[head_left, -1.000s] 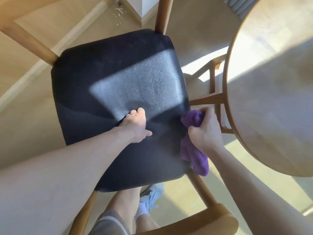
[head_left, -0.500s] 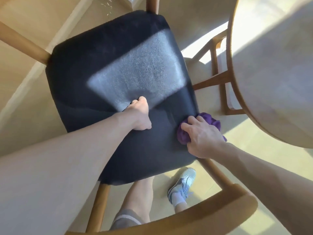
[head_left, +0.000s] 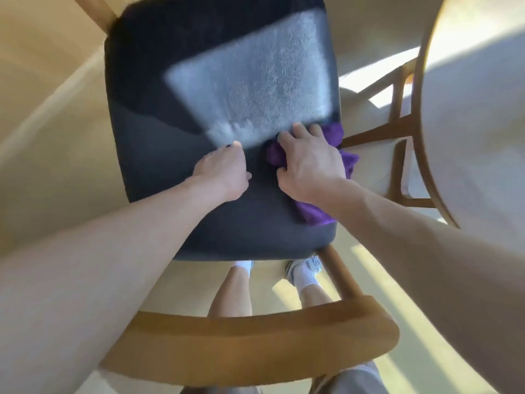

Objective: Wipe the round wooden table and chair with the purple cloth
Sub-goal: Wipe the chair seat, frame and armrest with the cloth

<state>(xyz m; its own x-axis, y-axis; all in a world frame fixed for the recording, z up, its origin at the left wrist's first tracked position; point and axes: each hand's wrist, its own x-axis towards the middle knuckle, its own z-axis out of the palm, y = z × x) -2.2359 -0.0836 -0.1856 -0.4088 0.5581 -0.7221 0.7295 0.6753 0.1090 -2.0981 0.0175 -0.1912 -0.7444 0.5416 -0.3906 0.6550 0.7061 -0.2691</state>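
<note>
While pressed flat on the dark seat cushion point(head_left: 170, 172), right hand point(head_left: 309, 163) spread over the bunched purple cloth point(head_left: 332, 137), fingers extended across the top of it, thumb down at the near side. Folds of cloth showing past the fingertips, out to the right of the knuckles over the seat's right edge, and again under the wrist toward the seat's near right corner. Just beside, to the left, left hand point(head_left: 224, 172) resting knuckles-up on the cushion, fingers curled under so that their tips are hidden; holding nothing visible. Small gap of bare cushion between the two hands, not touching.

Beyond both hands, a sunlit patch across the far half of the seat, grainy and pale against the shaded rest. Nearer than the hands, below both forearms, the curved wooden backrest point(head_left: 255, 342) of the chair, with one wooden post rising to it from the seat's near right corner. Under the seat's near edge, two bare legs, white socks and a pale shoe point(head_left: 304, 268) on the light floor. Well to the right of the right hand, the round wooden table point(head_left: 477, 115), rim curving down past the right forearm, wooden leg frame showing between rim and cloth. Whole view softly blurred.
</note>
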